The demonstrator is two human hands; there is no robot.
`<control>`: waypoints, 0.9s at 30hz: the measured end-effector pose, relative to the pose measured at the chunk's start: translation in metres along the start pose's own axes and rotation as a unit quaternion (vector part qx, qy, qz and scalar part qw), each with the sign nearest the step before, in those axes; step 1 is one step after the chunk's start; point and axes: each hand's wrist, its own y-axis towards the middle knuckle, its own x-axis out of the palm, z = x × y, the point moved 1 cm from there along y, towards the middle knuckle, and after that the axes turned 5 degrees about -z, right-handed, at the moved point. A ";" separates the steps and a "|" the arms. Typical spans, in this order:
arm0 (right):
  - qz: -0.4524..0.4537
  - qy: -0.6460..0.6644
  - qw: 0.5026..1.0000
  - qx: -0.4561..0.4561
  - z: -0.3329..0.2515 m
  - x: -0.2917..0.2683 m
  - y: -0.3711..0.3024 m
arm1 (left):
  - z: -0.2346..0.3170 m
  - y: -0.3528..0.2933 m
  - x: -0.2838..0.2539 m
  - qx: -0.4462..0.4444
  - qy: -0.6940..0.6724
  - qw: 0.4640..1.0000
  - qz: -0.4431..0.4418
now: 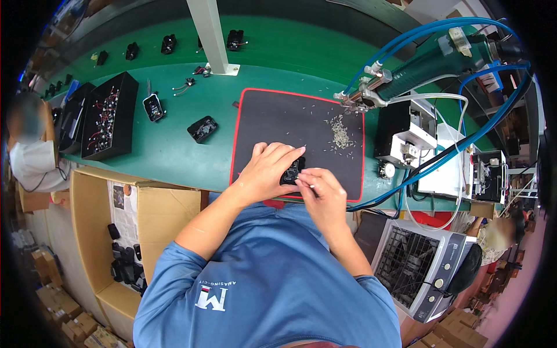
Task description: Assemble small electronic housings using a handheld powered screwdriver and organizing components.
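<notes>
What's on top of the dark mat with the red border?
Small pale pieces lie heaped and scattered on the right of the mat. Near its front edge, the left hand holds a black case, the right hand at its edge; both hide part of the case and mat.

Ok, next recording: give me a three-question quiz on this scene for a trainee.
1. True or false: the right hand is touching the heap of tiny pale pieces.
2. Where does that heap lie? a) in the cardboard box; b) on the dark mat; c) on the floor.
3. Fill in: the mat's border is ____.

Key: 1 false, it is at the black housing beside the left hand; 2 b; 3 red.
</notes>
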 end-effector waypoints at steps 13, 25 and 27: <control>-0.058 -0.186 0.975 -0.109 -0.004 0.013 0.002 | 0.001 -0.001 0.002 0.011 0.007 1.000 -0.002; -0.141 -0.296 0.943 -0.048 -0.018 0.011 0.013 | -0.003 0.005 0.009 0.041 -0.075 0.996 0.010; -0.147 -0.243 0.957 -0.049 -0.019 0.004 0.017 | -0.004 0.004 0.009 0.043 -0.082 0.996 0.006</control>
